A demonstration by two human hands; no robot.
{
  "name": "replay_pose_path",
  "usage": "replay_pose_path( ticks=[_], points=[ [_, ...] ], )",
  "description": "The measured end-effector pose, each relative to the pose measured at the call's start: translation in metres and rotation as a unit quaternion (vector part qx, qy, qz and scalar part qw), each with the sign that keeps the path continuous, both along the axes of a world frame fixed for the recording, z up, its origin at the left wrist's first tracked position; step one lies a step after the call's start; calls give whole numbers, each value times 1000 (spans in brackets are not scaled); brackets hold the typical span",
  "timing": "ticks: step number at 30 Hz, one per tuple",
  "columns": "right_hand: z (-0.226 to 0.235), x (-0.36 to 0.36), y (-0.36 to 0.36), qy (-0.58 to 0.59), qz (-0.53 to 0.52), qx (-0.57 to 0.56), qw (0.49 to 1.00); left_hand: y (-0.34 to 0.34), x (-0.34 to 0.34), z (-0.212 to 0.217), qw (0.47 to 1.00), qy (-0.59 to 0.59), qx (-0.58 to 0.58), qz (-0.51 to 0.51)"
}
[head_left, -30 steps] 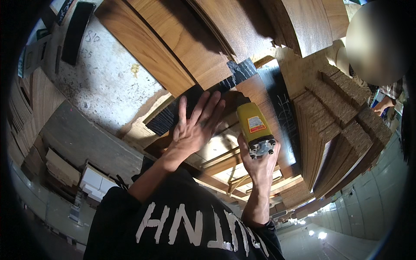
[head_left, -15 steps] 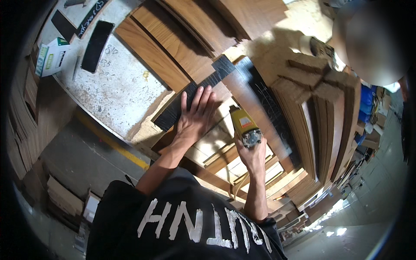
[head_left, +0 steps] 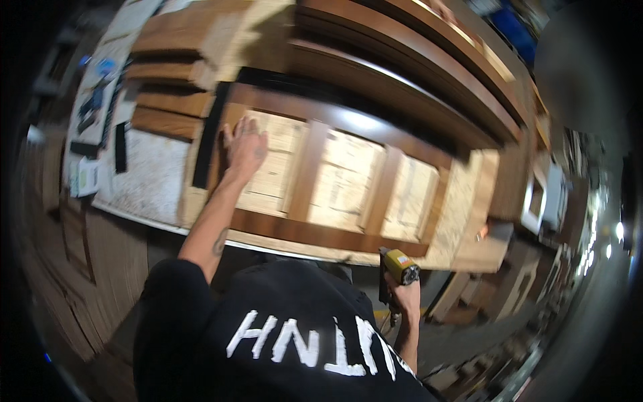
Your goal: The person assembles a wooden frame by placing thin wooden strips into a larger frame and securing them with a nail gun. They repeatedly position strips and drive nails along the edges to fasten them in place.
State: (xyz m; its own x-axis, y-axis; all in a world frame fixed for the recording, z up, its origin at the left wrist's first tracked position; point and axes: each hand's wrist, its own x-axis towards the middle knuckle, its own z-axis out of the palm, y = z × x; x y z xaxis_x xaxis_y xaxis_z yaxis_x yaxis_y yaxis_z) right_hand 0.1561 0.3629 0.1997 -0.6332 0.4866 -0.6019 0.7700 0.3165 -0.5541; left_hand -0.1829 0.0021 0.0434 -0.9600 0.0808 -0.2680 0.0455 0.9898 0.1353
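A brown wooden frame (head_left: pixel 308 226) with two crosspieces lies flat on the bench. My left hand (head_left: pixel 246 149) rests at its left end, fingers spread, on the end rail and partly over the first opening. My right hand (head_left: pixel 406 293) grips a yellow and black nail gun (head_left: pixel 400 266) by its handle, just off the bench's near edge by the frame's right corner. One black strip (head_left: pixel 209 144) runs along the frame's left end, and another black strip (head_left: pixel 301 86) lies along its far side.
Stacked long brown boards (head_left: pixel 402 57) stand behind the frame. Shorter wood pieces (head_left: pixel 171 77) are piled at the far left, near a small white and green box (head_left: pixel 85 175). More panels (head_left: pixel 107 281) lean below the bench on the left.
The view has turned, so the frame now lies crosswise. My right hand has drawn the nail gun from above the frame to beyond its near right corner. My left hand stays at the left end.
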Motion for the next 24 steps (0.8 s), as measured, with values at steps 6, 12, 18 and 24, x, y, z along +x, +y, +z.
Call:
replay_pose_path(
  ticks=[6, 12, 18, 24],
  points=[
    [-14, 86, 133, 48, -172, -214, 960, 216, 164, 4, 961, 87, 209, -159],
    [-21, 91, 228, 79, 83, -37, 993, 363, 320, -23, 918, -18, 227, -325],
    [-47, 88, 287, 46, 206, -23, 977, 414, 330, -25, 911, 23, 173, -373],
    [-79, 69, 304, 20, 269, -19, 963, 420, 334, -48, 901, 89, 177, -385]
  ],
)
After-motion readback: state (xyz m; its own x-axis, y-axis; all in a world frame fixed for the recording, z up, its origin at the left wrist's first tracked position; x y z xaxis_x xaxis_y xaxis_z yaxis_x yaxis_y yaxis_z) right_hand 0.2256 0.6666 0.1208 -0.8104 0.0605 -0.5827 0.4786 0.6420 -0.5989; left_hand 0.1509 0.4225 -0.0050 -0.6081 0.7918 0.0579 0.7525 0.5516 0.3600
